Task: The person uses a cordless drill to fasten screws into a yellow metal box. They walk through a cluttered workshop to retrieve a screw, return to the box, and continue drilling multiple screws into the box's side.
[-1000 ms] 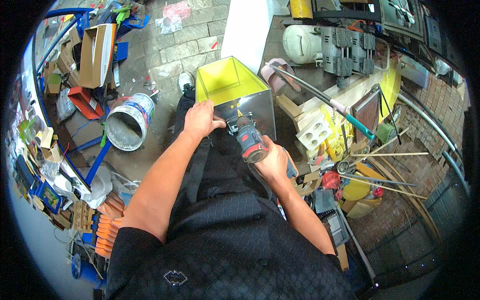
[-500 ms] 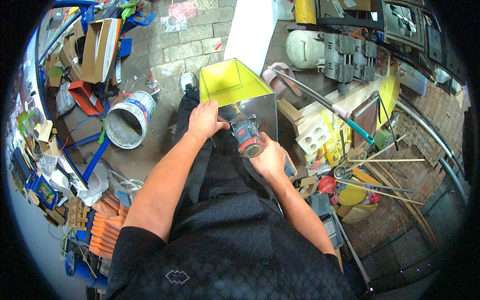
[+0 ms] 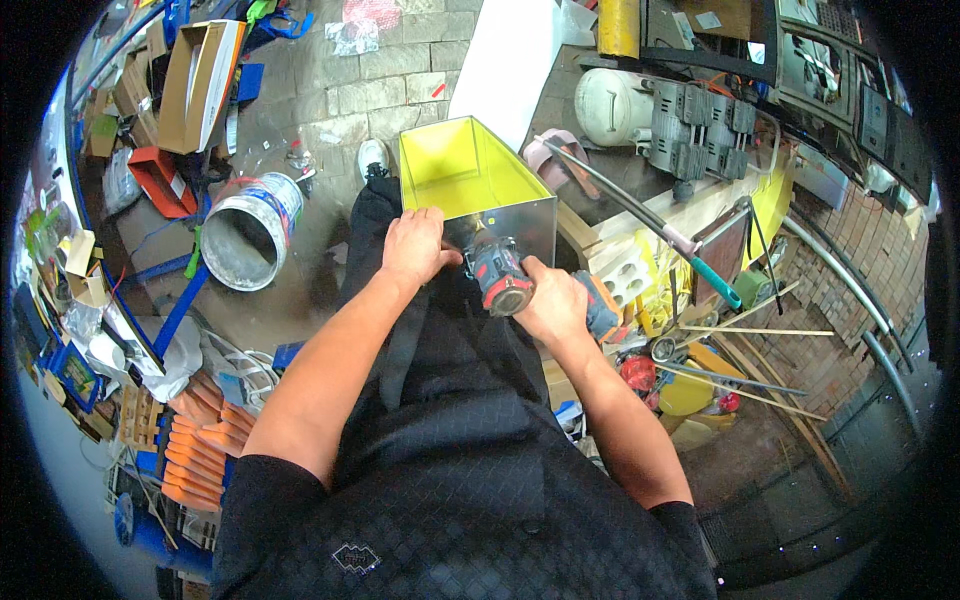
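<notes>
In front of my legs stands an open-topped metal box (image 3: pixel 528 228), its outside dark and shiny and its inside bright yellow. My left hand (image 3: pixel 416 246) grips the near left corner of its rim, fingers over the edge and thumb reaching toward the drill. A red and dark grey cordless drill (image 3: pixel 500 278) is in my right hand (image 3: pixel 556 302), wrapped round its handle. The nose of the drill points at the box's near wall, just below the rim. Whether its tip touches the metal I cannot tell. The battery end (image 3: pixel 603 306) sticks out right of my hand.
A dirty white bucket (image 3: pixel 244 243) lies on its side at left, near cardboard boxes (image 3: pixel 192 88) and orange plastic pieces (image 3: pixel 195 460). On the right are a compressor (image 3: pixel 615 106), a long pole with a teal grip (image 3: pixel 715 284) and wooden strips (image 3: pixel 790 415). White sheet material (image 3: pixel 503 75) stretches beyond the box.
My right hand and the drill's handle have swung to the right, showing more of the battery end. The left hand stays on the rim. The whole view has shifted slightly.
</notes>
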Demonstrator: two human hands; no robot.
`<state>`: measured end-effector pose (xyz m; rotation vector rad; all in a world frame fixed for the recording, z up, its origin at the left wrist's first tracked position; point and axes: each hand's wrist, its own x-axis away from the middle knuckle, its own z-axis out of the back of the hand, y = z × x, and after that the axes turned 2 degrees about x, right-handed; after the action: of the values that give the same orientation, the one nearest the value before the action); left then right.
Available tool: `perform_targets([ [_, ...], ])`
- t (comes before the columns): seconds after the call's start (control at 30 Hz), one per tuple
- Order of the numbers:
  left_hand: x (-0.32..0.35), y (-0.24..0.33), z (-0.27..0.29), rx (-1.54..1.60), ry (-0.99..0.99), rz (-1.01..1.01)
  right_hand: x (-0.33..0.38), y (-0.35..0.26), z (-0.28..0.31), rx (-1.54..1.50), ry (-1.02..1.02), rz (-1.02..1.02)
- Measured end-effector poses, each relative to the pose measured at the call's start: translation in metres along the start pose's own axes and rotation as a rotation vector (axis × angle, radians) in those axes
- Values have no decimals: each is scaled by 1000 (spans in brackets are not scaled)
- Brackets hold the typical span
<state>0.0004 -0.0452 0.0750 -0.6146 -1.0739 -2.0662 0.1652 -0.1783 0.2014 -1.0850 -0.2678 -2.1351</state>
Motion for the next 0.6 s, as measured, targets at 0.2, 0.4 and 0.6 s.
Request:
perform_targets([
  [0.2, -3, 2, 7, 12, -8, 33, -2, -2, -6, -55, 3, -63],
  [0.4, -3, -4, 3, 35, 12, -9, -6, -10, 5, -104, -43, -116],
  [0.6, -5, -3, 5, 16, 20, -1, -7, -8, -2, -148, -48, -140],
])
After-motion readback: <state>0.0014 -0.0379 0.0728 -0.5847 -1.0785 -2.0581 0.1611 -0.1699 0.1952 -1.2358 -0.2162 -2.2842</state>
